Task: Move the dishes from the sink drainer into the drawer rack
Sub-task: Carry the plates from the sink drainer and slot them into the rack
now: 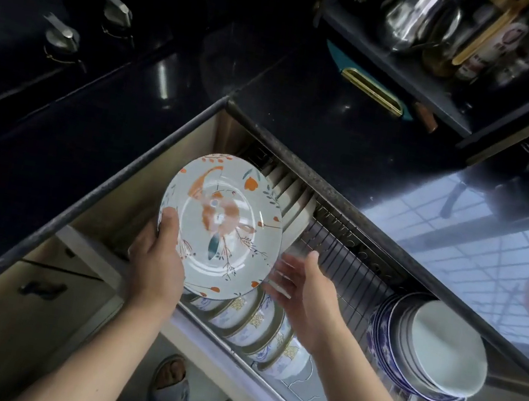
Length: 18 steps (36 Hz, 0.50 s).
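Over the open drawer rack point(345, 248) | left hand point(156, 259) grips a floral plate point(221, 224) by its near-left rim | right hand point(308, 283) open, fingers spread, just right of it

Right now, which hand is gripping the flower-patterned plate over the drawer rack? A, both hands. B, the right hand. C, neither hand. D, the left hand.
D: the left hand grips the plate by its lower left rim with the thumb on its face, while the right hand is open beside it, apart from the rim.

Dim kitchen; window glare on the counter point(479, 234) (edges warped, soft).
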Tool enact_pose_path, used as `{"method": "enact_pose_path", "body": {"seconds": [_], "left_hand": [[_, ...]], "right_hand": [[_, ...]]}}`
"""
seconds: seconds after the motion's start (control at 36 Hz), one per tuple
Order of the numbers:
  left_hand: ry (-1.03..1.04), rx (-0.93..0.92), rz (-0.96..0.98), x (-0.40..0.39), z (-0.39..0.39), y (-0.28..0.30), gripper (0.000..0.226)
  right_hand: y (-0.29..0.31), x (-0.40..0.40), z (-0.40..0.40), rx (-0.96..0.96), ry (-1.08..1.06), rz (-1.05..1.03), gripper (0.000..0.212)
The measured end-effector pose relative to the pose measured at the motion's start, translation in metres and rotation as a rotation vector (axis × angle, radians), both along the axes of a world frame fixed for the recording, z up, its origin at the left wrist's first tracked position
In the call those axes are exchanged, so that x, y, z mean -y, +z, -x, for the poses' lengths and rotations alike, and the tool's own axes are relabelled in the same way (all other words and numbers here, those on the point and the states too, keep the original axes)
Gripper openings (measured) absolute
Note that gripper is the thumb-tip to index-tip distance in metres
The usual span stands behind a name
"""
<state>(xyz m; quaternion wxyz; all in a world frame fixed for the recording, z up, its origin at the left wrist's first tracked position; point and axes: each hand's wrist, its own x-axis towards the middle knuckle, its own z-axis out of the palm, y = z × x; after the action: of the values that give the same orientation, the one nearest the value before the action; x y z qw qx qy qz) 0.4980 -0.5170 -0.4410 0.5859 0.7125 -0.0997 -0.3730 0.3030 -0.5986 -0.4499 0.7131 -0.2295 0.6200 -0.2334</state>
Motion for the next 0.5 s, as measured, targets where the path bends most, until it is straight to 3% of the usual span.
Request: {"method": "enact_pose_path", "body": {"seconds": [0.08,0.25,0.31,0.39,0.5], "left_hand": [[-0.038,-0.133,0.018,0.0,0.0,0.003,0.046],[-0.281,-0.374,-0.093,0.008,-0.003,0.009,0.03],[-0.416,-0.272,-0.159,0.009,-0.002,0.007,0.035],[-0.497,0.041,-0.193,0.007,0.003,0.004,0.034],[-0.427,0.108,-0.183,0.006,0.007,0.002,0.019]], "right_hand": [[0.013,-0.01,-0.002,0.159,0.082,-0.049,0.069],[0.025,-0.029,0.017,0.324,-0.022,-0.087,0.056],[0.027,-0.038,0.033,0.312,-0.048,-0.073,0.052],[0.031,-0.05,0.066,0.244,-0.104,-0.051,0.051],[0.032,-0.058,0.115,0.171,-0.189,-0.023,0.051]]}}
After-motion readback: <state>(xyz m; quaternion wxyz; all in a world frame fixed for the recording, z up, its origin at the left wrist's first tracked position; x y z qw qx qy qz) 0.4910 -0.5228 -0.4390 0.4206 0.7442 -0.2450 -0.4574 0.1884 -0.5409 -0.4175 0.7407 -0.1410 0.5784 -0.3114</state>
